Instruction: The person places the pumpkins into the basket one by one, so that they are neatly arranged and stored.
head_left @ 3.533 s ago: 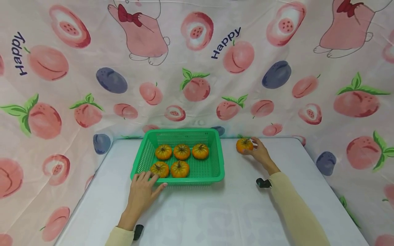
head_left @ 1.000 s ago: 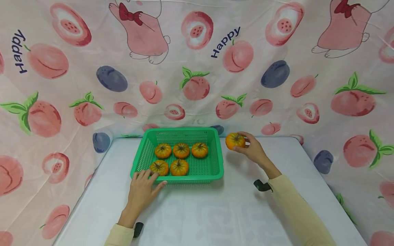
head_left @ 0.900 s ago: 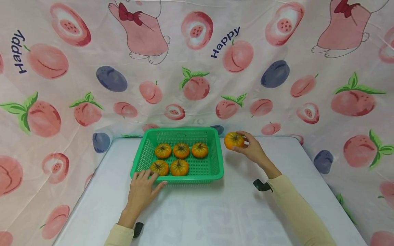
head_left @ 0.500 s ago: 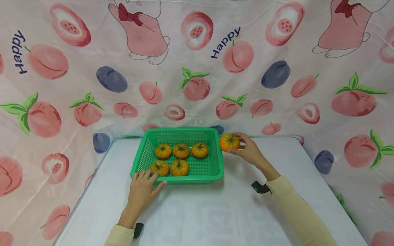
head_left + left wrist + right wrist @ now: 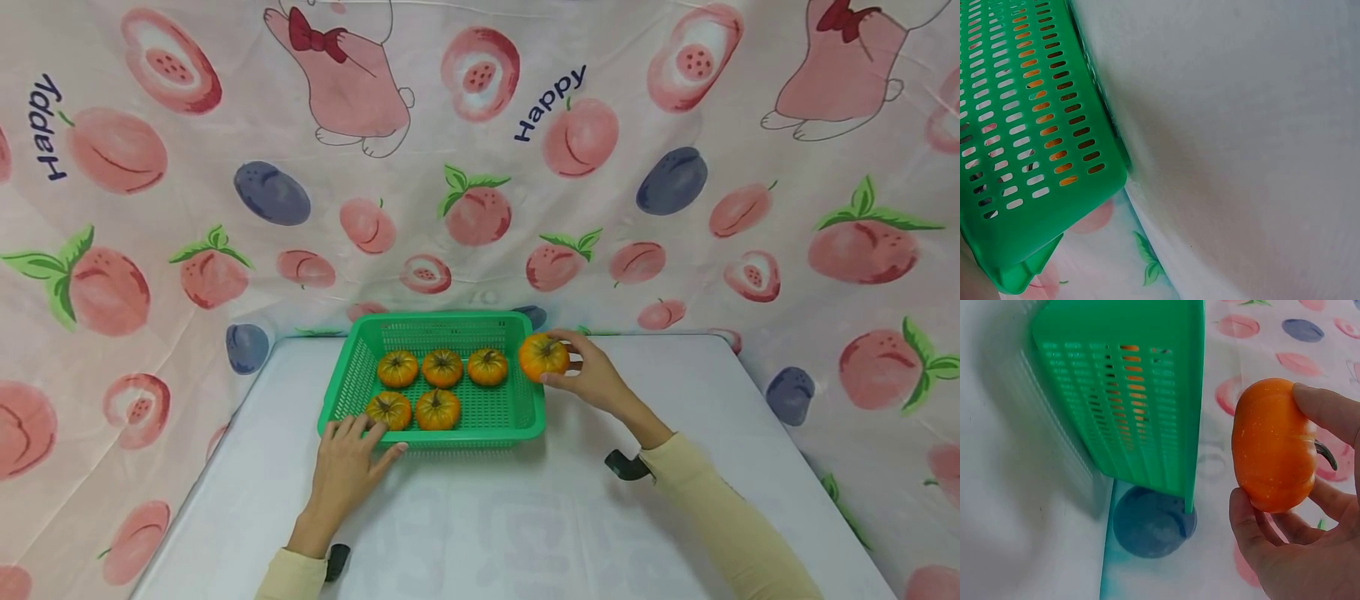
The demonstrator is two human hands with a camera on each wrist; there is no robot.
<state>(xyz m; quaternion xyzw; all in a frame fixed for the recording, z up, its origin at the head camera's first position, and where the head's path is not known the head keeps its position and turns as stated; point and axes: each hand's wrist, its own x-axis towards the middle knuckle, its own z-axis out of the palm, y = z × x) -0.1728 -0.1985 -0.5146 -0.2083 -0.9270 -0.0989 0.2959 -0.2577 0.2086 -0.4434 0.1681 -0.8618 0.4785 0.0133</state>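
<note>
My right hand [image 5: 592,377] grips a small orange pumpkin [image 5: 543,357] between thumb and fingers, above the right rim of a green plastic basket [image 5: 531,427]. In the right wrist view the pumpkin [image 5: 1275,447] shows its dark stem toward the palm and hangs apart from the basket wall [image 5: 1141,394]. My left hand [image 5: 345,471] rests with fairly straight fingers on the basket's front-left rim. Several like pumpkins [image 5: 442,369] lie in the basket in two rows, three at the back and two in front. The left wrist view shows mostly the basket's slotted side [image 5: 1041,125].
The basket stands on a white-covered table [image 5: 510,517] near its back edge. Behind and beside the table hangs a fruit-printed cloth [image 5: 420,183]. Dark wrist pieces [image 5: 627,465] stick out beside both forearms.
Earlier the right hand was at the pumpkin on the table right of the basket. It has lifted the pumpkin and carried it left to above the rim. The left hand stays put.
</note>
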